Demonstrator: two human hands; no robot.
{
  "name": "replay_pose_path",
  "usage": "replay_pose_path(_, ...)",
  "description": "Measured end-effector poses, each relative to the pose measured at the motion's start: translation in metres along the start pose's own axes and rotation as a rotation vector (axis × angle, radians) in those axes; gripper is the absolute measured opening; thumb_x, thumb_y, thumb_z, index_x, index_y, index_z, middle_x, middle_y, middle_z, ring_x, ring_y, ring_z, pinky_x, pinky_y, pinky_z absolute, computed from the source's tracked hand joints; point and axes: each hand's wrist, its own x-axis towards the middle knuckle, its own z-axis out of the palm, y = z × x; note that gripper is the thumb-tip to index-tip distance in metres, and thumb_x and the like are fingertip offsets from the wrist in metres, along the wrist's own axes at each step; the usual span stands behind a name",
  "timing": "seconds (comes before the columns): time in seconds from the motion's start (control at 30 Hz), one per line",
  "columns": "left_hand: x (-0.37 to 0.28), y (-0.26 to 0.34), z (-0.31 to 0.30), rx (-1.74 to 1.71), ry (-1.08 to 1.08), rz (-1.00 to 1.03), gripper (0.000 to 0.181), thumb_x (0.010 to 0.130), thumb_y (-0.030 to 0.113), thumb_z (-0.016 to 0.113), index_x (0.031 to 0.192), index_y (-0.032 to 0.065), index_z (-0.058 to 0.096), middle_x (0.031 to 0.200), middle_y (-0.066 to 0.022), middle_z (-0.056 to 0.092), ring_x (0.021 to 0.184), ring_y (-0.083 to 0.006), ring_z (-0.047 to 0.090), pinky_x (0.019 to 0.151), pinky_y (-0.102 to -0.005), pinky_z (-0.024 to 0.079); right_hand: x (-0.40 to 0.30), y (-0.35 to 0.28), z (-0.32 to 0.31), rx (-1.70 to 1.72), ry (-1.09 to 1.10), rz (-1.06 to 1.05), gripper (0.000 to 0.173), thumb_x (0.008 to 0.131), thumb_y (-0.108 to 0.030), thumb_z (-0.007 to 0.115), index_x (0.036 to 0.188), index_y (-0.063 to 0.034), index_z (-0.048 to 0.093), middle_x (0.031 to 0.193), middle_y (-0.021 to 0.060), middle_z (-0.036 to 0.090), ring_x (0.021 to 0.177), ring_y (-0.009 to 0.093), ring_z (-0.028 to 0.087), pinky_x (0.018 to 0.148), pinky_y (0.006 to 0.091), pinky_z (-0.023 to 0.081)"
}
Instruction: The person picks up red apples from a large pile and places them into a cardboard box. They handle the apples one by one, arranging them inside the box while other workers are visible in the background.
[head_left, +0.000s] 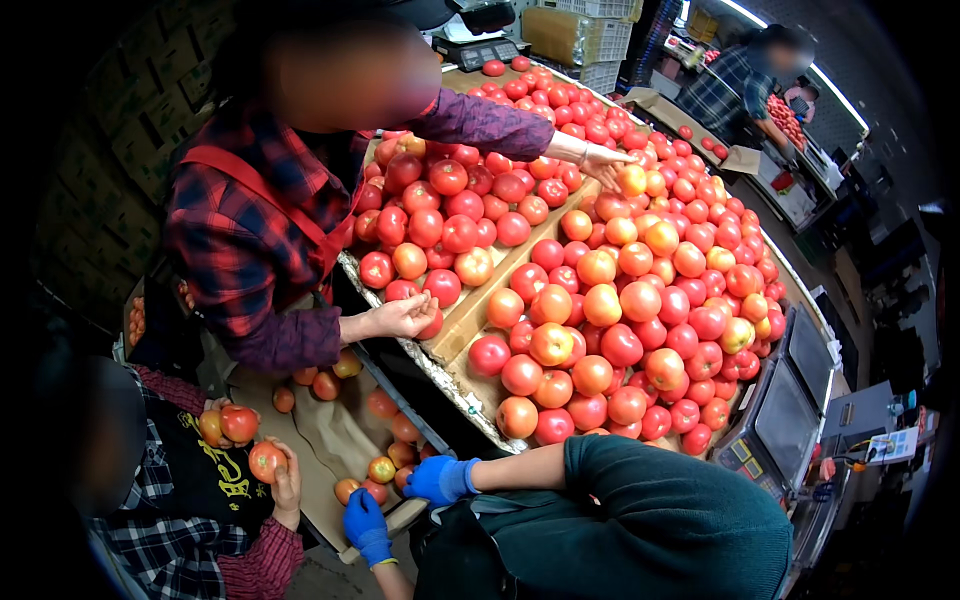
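My left hand (367, 527), in a blue glove, is at the near wall of a paper-lined crate (330, 439) at the lower middle, beside its tomatoes. Its fingers look curled, but whether they hold anything is hidden. My right hand (441, 480), also gloved in blue, is over the crate's corner next to a tomato (403, 475). Its fingertips are covered, so its grip is unclear. Inside the crate lie several red and yellowish tomatoes (381, 469). Above my right forearm spreads a large heap of tomatoes (637, 300) on a sorting table (450, 330).
One co-worker's hand (405, 315) touches a tomato at the table edge; the other reaches across a wooden divider (517, 255). Another co-worker, lower left, holds tomatoes (238, 424) in both hands. A scale (787, 405) borders the heap at right; another scale (480, 52) stands at the back.
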Motion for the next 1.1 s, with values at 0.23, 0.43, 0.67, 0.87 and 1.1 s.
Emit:
replay_pose_path(0.23, 0.001, 0.004, -0.001, -0.012, -0.022, -0.045, 0.024, 0.085, 0.027, 0.056, 0.091, 0.0051, 0.064, 0.081, -0.0201, 0.064, 0.072, -0.0360, 0.062, 0.063, -0.0392, 0.048, 0.004, 0.004, 0.004, -0.011, -0.028, 0.000, 0.034, 0.076, -0.026, 0.059, 0.108, -0.0151, 0.058, 0.093, 0.0158, 0.060, 0.086, 0.033, 0.061, 0.070, 0.0423, 0.050)
replay_pose_path(0.43, 0.004, 0.007, 0.002, 0.012, -0.033, -0.031, 0.024, 0.085, 0.026, 0.056, 0.091, 0.0047, 0.064, 0.081, -0.0200, 0.064, 0.073, -0.0354, 0.062, 0.063, -0.0391, 0.048, -0.002, 0.002, -0.002, -0.001, -0.027, 0.036, 0.036, 0.075, -0.026, 0.060, 0.109, -0.0151, 0.057, 0.093, 0.0160, 0.060, 0.086, 0.033, 0.061, 0.069, 0.0425, 0.049)
replay_pose_path(0.67, 0.002, 0.006, 0.002, 0.005, -0.005, -0.002, 0.024, 0.085, 0.026, 0.056, 0.091, 0.0052, 0.065, 0.081, -0.0201, 0.064, 0.073, -0.0356, 0.062, 0.063, -0.0393, 0.048, -0.003, 0.001, -0.003, -0.003, -0.028, 0.023, 0.037, 0.075, -0.028, 0.060, 0.109, -0.0150, 0.057, 0.093, 0.0165, 0.060, 0.085, 0.033, 0.062, 0.069, 0.0426, 0.049)
replay_pose_path(0.87, -0.003, 0.003, 0.000, -0.015, 0.012, -0.018, 0.023, 0.085, 0.026, 0.056, 0.091, 0.0053, 0.065, 0.080, -0.0201, 0.064, 0.073, -0.0354, 0.062, 0.063, -0.0392, 0.048, 0.001, 0.000, 0.002, -0.018, -0.029, 0.010, 0.033, 0.075, -0.027, 0.059, 0.106, -0.0142, 0.057, 0.091, 0.0168, 0.060, 0.084, 0.034, 0.062, 0.067, 0.0430, 0.049)
replay_pose_path(1.1, -0.003, -0.001, -0.002, 0.040, -0.019, -0.025, 0.025, 0.085, 0.028, 0.054, 0.092, 0.0063, 0.064, 0.082, -0.0199, 0.063, 0.072, -0.0367, 0.061, 0.061, -0.0413, 0.047, -0.003, -0.004, -0.001, 0.016, 0.034, 0.010, 0.022, 0.074, -0.024, 0.056, 0.091, -0.0103, 0.062, 0.091, 0.0137, 0.060, 0.079, 0.033, 0.062, 0.065, 0.0424, 0.050)
